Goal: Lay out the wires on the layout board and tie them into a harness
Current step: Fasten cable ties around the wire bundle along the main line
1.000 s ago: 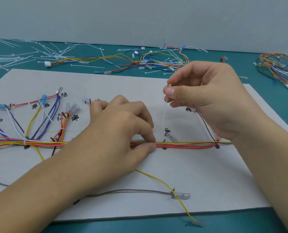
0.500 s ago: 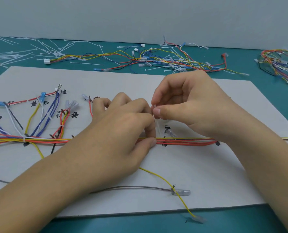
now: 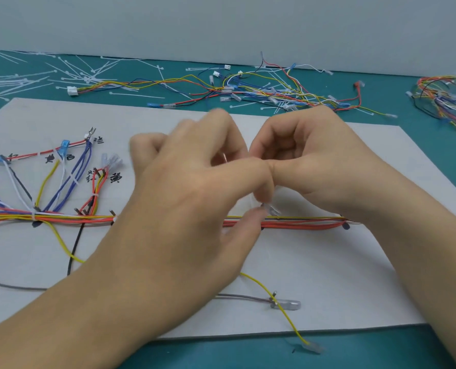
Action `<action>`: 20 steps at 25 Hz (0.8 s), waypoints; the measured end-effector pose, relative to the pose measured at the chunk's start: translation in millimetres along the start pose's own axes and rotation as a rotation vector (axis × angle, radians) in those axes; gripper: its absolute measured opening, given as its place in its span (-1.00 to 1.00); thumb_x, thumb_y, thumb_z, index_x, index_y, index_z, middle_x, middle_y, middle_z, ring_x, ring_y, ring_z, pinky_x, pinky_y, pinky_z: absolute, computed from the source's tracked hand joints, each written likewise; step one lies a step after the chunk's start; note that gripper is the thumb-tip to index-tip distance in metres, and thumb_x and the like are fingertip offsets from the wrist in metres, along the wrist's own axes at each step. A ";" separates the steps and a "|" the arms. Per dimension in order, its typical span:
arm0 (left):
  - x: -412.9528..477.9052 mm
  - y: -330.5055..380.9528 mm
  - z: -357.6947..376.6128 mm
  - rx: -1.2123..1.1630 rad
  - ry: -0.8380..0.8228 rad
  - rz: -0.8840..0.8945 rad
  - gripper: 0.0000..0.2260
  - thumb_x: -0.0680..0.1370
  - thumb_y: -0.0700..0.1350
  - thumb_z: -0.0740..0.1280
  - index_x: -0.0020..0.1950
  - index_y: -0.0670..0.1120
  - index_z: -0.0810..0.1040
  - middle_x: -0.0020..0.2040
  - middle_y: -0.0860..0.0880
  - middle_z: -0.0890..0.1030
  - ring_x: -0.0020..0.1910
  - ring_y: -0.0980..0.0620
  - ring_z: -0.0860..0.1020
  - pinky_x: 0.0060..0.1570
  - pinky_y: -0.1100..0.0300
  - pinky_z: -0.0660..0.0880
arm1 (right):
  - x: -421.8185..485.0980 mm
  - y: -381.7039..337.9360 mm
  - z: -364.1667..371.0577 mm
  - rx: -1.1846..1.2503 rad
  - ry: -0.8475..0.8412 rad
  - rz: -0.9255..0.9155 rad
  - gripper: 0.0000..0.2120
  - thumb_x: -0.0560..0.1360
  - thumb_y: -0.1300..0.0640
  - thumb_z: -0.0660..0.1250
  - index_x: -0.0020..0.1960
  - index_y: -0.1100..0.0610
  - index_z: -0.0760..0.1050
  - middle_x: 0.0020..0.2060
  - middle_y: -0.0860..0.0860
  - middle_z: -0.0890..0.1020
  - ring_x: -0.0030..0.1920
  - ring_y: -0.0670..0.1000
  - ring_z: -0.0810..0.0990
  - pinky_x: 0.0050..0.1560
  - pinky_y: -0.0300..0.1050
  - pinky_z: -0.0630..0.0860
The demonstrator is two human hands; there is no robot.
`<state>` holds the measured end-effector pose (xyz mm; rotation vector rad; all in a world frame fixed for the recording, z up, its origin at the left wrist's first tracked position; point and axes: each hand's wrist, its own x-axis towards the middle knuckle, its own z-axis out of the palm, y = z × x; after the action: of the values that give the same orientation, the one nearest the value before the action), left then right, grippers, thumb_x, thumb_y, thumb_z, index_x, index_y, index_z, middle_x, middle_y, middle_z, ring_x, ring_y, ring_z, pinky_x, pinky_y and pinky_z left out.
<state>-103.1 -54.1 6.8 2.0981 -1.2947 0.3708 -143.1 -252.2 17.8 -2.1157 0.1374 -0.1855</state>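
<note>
The wire bundle (image 3: 288, 223) runs left to right across the layout board (image 3: 328, 275), directly under both hands. With fingers curled, the right hand (image 3: 314, 161) seems to pinch a faint cable tie (image 3: 253, 202). What the left hand (image 3: 195, 187) holds is unclear.

Over the grey layout board (image 3: 328, 275) the left hand (image 3: 195, 195) and right hand (image 3: 314, 166) meet thumb tip to thumb tip, fingers curled, just above the red, orange and yellow wire bundle (image 3: 296, 223) that runs across the board. A pale cable tie (image 3: 256, 199) shows faintly under the thumbs, too blurred to tell which hand pinches it. A yellow wire (image 3: 283, 307) trails off the near edge, crossing a grey wire (image 3: 243, 297). Behind, on the teal table (image 3: 434, 145), lie loose wires (image 3: 195, 85) and spare ties (image 3: 75, 75)
</note>
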 end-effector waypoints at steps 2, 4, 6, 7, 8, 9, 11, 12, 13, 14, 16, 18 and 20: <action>-2.1 -1.5 4.1 -0.103 -0.117 0.024 -0.94 0.43 -0.01 0.49 -0.13 0.10 0.65 -0.15 0.16 0.43 -0.22 0.09 0.42 -0.13 0.04 0.43 | 0.0 -0.2 0.3 -0.007 -0.005 0.005 -0.92 0.46 0.37 0.49 -0.15 0.25 0.63 -0.31 0.18 0.71 -0.31 0.06 0.71 -0.15 0.14 0.66; -4.0 -2.0 9.0 -0.122 -0.229 -0.014 -0.91 0.44 0.08 0.46 -0.16 0.09 0.67 -0.23 0.17 0.47 -0.28 0.09 0.45 -0.26 0.02 0.53 | -0.1 -0.7 0.6 -0.018 0.003 0.008 -0.91 0.46 0.36 0.49 -0.16 0.22 0.63 -0.33 0.16 0.70 -0.31 0.06 0.71 -0.13 0.19 0.66; -6.2 -1.3 13.9 -0.100 -0.301 -0.062 -0.80 0.42 0.20 0.42 -0.17 0.10 0.69 -0.26 0.16 0.50 -0.28 0.12 0.46 -0.28 0.03 0.54 | 0.2 -0.2 1.1 -0.038 0.008 0.013 -0.89 0.46 0.35 0.50 -0.18 0.19 0.63 -0.35 0.13 0.70 -0.31 0.06 0.72 -0.12 0.21 0.67; -6.9 -1.2 15.3 -0.099 -0.321 -0.083 -0.74 0.40 0.26 0.39 -0.16 0.10 0.70 -0.26 0.16 0.51 -0.27 0.12 0.48 -0.27 0.04 0.55 | 0.6 0.2 1.7 -0.046 0.007 0.015 -0.88 0.46 0.34 0.51 -0.18 0.18 0.63 -0.35 0.13 0.70 -0.31 0.07 0.72 -0.12 0.21 0.67; -7.1 -1.3 16.2 -0.108 -0.330 -0.102 -0.70 0.39 0.30 0.37 -0.15 0.11 0.71 -0.26 0.16 0.53 -0.25 0.12 0.50 -0.24 0.04 0.55 | 0.8 0.5 2.0 -0.054 0.006 0.014 -0.88 0.46 0.34 0.51 -0.18 0.17 0.63 -0.35 0.12 0.70 -0.30 0.08 0.73 -0.11 0.21 0.68; -6.9 -1.8 16.7 -0.121 -0.330 -0.112 -0.68 0.38 0.31 0.37 -0.15 0.11 0.72 -0.26 0.16 0.54 -0.24 0.12 0.52 -0.23 0.04 0.55 | 0.8 0.6 2.3 -0.061 0.002 0.013 -0.88 0.46 0.33 0.51 -0.18 0.16 0.63 -0.35 0.11 0.70 -0.30 0.08 0.73 -0.11 0.21 0.68; -5.4 -3.4 16.5 -0.145 -0.338 -0.122 -0.69 0.38 0.30 0.37 -0.14 0.12 0.74 -0.26 0.17 0.55 -0.24 0.14 0.54 -0.21 0.05 0.55 | 0.7 0.9 2.4 -0.068 -0.004 0.011 -0.88 0.46 0.33 0.51 -0.18 0.16 0.63 -0.35 0.09 0.70 -0.30 0.07 0.73 -0.11 0.20 0.69; -4.3 -4.2 15.8 -0.159 -0.348 -0.127 -0.71 0.39 0.28 0.38 -0.13 0.12 0.74 -0.26 0.17 0.56 -0.25 0.17 0.53 -0.21 0.06 0.55 | 0.6 1.2 2.3 -0.070 -0.006 0.012 -0.88 0.46 0.32 0.50 -0.18 0.16 0.63 -0.35 0.07 0.70 -0.31 0.07 0.73 -0.11 0.20 0.69; -3.4 -4.9 14.9 -0.172 -0.358 -0.128 -0.73 0.40 0.26 0.38 -0.12 0.13 0.74 -0.26 0.17 0.56 -0.26 0.18 0.53 -0.22 0.06 0.55 | 0.6 1.5 2.6 -0.074 -0.008 0.012 -0.88 0.46 0.32 0.50 -0.18 0.15 0.63 -0.36 0.07 0.70 -0.31 0.07 0.72 -0.12 0.20 0.68; -2.9 -5.3 13.8 -0.178 -0.367 -0.124 -0.75 0.41 0.25 0.38 -0.12 0.14 0.75 -0.25 0.17 0.55 -0.27 0.18 0.52 -0.23 0.07 0.55 | 0.5 1.7 2.8 -0.077 -0.010 0.012 -0.89 0.46 0.32 0.50 -0.18 0.15 0.63 -0.36 0.07 0.70 -0.31 0.07 0.72 -0.12 0.21 0.68; -2.2 -5.5 11.7 -0.179 -0.384 -0.117 -0.74 0.40 0.26 0.39 -0.12 0.14 0.74 -0.24 0.16 0.55 -0.28 0.19 0.52 -0.24 0.08 0.54 | 0.7 1.8 2.7 -0.082 -0.014 0.008 -0.89 0.46 0.31 0.50 -0.18 0.14 0.63 -0.36 0.08 0.70 -0.31 0.10 0.72 -0.13 0.21 0.68; -1.4 -4.8 10.2 -0.190 -0.398 -0.126 -0.73 0.37 0.28 0.40 -0.13 0.14 0.74 -0.23 0.16 0.55 -0.27 0.19 0.52 -0.24 0.09 0.53 | 0.6 1.9 2.5 -0.087 -0.019 0.005 -0.89 0.46 0.30 0.50 -0.18 0.14 0.63 -0.36 0.08 0.70 -0.31 0.10 0.72 -0.13 0.20 0.68; 0.0 -4.8 9.6 -0.204 -0.403 -0.137 -0.75 0.37 0.26 0.44 -0.12 0.14 0.75 -0.22 0.16 0.57 -0.26 0.19 0.53 -0.23 0.13 0.52 | 0.3 2.0 2.4 -0.092 -0.020 0.004 -0.88 0.47 0.31 0.49 -0.19 0.14 0.63 -0.36 0.07 0.70 -0.31 0.08 0.72 -0.13 0.20 0.68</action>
<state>-99.8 -58.8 -2.2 2.1350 -1.3326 -0.2481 -142.3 -251.4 14.9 -2.2084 0.1404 -0.1581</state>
